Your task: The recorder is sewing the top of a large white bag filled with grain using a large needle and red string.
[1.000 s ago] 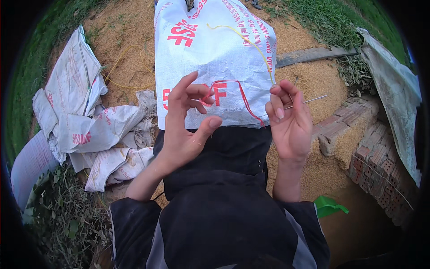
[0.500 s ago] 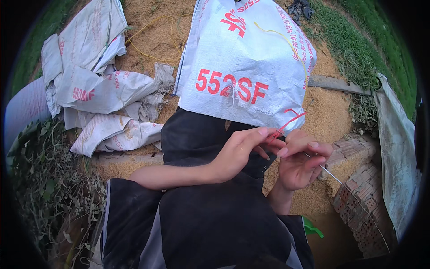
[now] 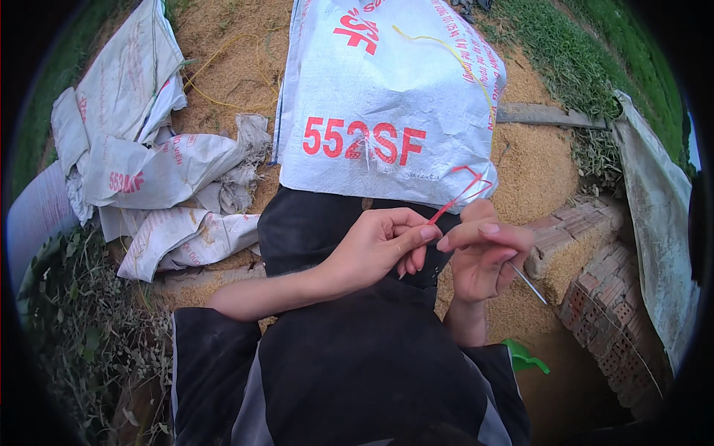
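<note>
I'm watching the left hand (image 3: 381,241), its forearm (image 3: 271,292) slanting across the dark shirt (image 3: 372,357), pinching red string (image 3: 450,204) near the white sack (image 3: 364,97); the right hand (image 3: 482,256) (curled, just beside it) is gripping a metal rod (image 3: 529,284).

The left hand (image 3: 383,241), spread 1 second ago, now pinches the red string (image 3: 444,211).

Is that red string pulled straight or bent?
Bent: pinched in the left hand, the red string turns sharply farther up, in front of the white sack's lower corner.
</note>
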The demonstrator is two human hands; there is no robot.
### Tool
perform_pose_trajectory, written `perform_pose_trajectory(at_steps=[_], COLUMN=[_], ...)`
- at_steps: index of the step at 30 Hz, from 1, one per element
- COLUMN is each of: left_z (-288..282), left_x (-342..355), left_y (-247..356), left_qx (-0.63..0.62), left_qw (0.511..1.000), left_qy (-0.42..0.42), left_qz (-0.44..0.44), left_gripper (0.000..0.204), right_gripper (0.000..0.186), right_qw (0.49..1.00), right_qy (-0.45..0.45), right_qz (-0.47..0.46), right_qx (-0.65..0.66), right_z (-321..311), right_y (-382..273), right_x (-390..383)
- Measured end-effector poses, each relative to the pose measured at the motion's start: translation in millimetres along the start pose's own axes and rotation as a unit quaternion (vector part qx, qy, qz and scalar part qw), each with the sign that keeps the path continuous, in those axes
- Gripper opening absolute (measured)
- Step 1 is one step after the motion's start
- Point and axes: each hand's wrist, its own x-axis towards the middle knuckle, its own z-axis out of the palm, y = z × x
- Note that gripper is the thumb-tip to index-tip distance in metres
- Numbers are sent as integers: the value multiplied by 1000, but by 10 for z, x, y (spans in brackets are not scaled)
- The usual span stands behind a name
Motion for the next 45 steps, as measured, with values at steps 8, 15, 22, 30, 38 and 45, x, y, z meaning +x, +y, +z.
perform_pose_trajectory(at_steps=[8,15,22,30,38,45], left_z=[-142,-481,-732,-766,-688,-686], left_x=[-235,17,263,275,236,213], left_y=[30,238,270,279,307,333], left_qx=[275,728,733,732,752,715], left_qw=[960,512,531,547,539,585], left_qy=[-43,237,205,201,211,187], left_qz=[-24,390,373,352,314,335], left_gripper=[19,35,31,23,19,15], right_gripper=[33,34,21,23,25,23], right_qw=[993,938,899,869,856,860], right_qy=[114,94,63,74,88,122], right_qz=[13,328,434,486,498,472], right_qx=[-31,-67,-6,59,106,149], right_z=[-115,6,446,606,641,689], right_y=[49,39,140,325,420,412], right_x=[118,-86,-434,-373,-393,-379])
